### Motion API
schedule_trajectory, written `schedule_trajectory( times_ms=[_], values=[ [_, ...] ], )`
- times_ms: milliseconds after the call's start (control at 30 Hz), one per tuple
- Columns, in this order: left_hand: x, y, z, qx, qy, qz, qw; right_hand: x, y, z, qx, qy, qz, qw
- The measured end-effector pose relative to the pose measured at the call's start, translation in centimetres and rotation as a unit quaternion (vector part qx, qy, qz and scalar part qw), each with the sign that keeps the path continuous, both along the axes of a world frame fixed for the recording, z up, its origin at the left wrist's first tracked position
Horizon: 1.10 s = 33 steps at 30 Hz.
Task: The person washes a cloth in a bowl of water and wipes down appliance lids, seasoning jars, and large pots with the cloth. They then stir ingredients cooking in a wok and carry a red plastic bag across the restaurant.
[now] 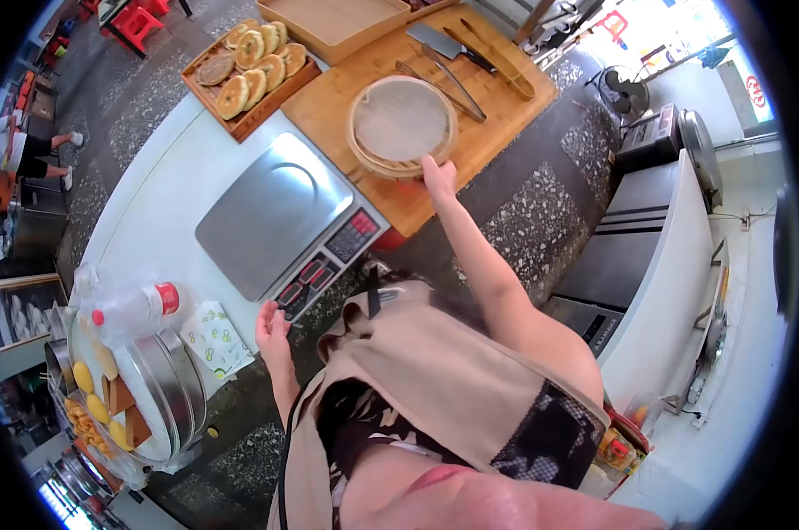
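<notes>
Bamboo steamer is sitting over the cutting board, right of the digital scale. Our right hand is pinching its near rim, so one-sided support could be tipping it toward the tongs. Our left hand, loosely spread, is hovering by the scale's near edge, risking a bump.

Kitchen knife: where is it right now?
In the head view, the knife lies near the top, right of centre, on the wooden board, between the metal tongs and the wooden tongs, beyond the round steamer.
</notes>
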<state>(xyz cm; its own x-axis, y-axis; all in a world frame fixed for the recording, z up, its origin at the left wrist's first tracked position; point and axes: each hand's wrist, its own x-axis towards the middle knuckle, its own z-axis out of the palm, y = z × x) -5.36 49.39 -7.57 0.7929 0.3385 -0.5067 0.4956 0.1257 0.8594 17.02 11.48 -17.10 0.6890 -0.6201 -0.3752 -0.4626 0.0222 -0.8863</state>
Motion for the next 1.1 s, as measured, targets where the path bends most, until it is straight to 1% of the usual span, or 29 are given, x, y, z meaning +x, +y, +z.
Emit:
schedule_trajectory(
  times_ms=[33, 100, 167, 233, 267, 300, 333, 367, 400, 433, 500, 533, 600, 633, 667, 700, 733, 767, 800, 833, 867, 900, 933, 967, 1000, 1067, 1100],
  values=[
    [0.7, -0.7, 0.1, 0.018, -0.004, -0.002, 1.000, 1.8, -0.9, -2.5, -0.042, 0.042, -0.007, 0.998],
    [1.7, -1.8, 0.2, 0.036, -0.013, -0.014, 0.999, 3.2, 0.6, 2.5, -0.027, 0.048, 0.053, 0.997],
    [2.3, -2.7, 0.2, 0.066, -0.007, -0.014, 0.998, 6.3, 1.8, 0.0, 0.055, 0.062, 0.081, 0.993],
    [2.7, -3.5, -0.1, 0.070, 0.002, -0.014, 0.997, 9.6, 4.1, -4.0, 0.039, 0.049, 0.040, 0.997],
    [2.9, -3.9, 0.0, 0.068, 0.009, -0.016, 0.998, 9.9, 4.5, -3.0, 0.042, 0.055, 0.040, 0.997],
    [3.2, -4.2, 0.2, 0.066, 0.014, -0.019, 0.998, 10.2, 4.9, 0.2, 0.032, 0.070, 0.074, 0.994],
    [3.5, -4.4, 0.4, 0.069, 0.019, -0.020, 0.997, 10.4, 5.1, 1.9, 0.023, 0.084, 0.109, 0.990],
    [3.7, -4.7, 0.6, 0.078, 0.024, -0.022, 0.996, 10.9, 4.5, 0.4, 0.025, 0.088, 0.110, 0.990],
    [3.8, -5.0, 0.8, 0.087, 0.028, -0.022, 0.996, 11.8, 3.4, -1.9, -0.134, 0.028, 0.118, 0.984],
    [3.8, -5.1, 0.6, 0.089, 0.031, -0.019, 0.995, 12.9, 2.2, -3.4, -0.288, -0.035, 0.124, 0.949],
    [3.4, -5.2, 0.2, 0.078, 0.020, -0.012, 0.997, 14.6, -1.3, -3.9, -0.352, -0.114, 0.157, 0.916],
    [3.5, -5.4, 0.5, 0.080, 0.023, -0.007, 0.996, 15.8, -2.7, -4.0, -0.406, -0.138, 0.174, 0.886],
    [3.7, -6.1, 1.4, 0.073, 0.078, 0.002, 0.994, 18.0, -5.1, -5.1, -0.511, -0.183, 0.216, 0.812],
    [3.3, -6.1, 1.2, 0.074, 0.080, 0.019, 0.994, 18.7, -5.9, -5.7, -0.558, -0.209, 0.242, 0.765],
    [2.8, -5.9, 0.7, 0.080, 0.075, 0.005, 0.994, 18.6, -6.6, -5.2, -0.564, -0.145, 0.326, 0.744],
    [2.1, -5.6, 0.1, 0.089, 0.066, 0.004, 0.994, 18.5, -7.0, -4.1, -0.567, -0.093, 0.412, 0.707],
    [1.4, -5.4, -0.8, 0.088, 0.053, 0.012, 0.995, 19.1, -7.2, -6.2, -0.598, -0.098, 0.399, 0.688],
    [1.5, -6.1, 0.2, 0.088, 0.034, 0.023, 0.995, 20.9, -9.1, -12.4, -0.539, -0.168, 0.341, 0.752],
    [0.7, -6.2, -0.2, 0.088, 0.022, 0.043, 0.995, 20.1, -8.2, -9.0, -0.704, -0.102, 0.396, 0.581],
    [0.0, -6.1, -0.9, 0.101, 0.010, 0.055, 0.993, 20.2, -8.5, -9.2, -0.755, -0.090, 0.401, 0.511],
    [-0.8, -6.3, -1.4, 0.128, -0.018, 0.067, 0.989, 19.7, -9.1, -11.3, -0.870, -0.030, 0.282, 0.402],
    [-1.0, -6.6, -0.1, 0.161, -0.006, 0.070, 0.984, 18.5, -9.1, -10.3, -0.798, -0.074, 0.244, 0.546],
    [-1.4, -6.9, 0.4, 0.165, 0.007, 0.090, 0.982, 17.4, -8.9, -9.2, -0.685, -0.161, 0.196, 0.683],
    [-2.3, -7.1, 0.5, 0.146, -0.017, 0.111, 0.983, 16.3, -8.7, -8.0, -0.568, -0.262, 0.135, 0.769],
    [-3.1, -7.1, 1.4, 0.127, -0.026, 0.126, 0.984, 14.0, -6.9, -5.3, -0.493, -0.207, 0.147, 0.832],
    [-5.4, -6.9, 0.9, 0.097, -0.033, 0.135, 0.986, 8.1, 0.3, 0.5, -0.279, -0.248, 0.169, 0.912],
    [-6.7, -6.7, 0.8, 0.072, -0.036, 0.132, 0.988, 5.2, 3.8, 2.3, -0.214, -0.283, 0.233, 0.905]
  ],
)
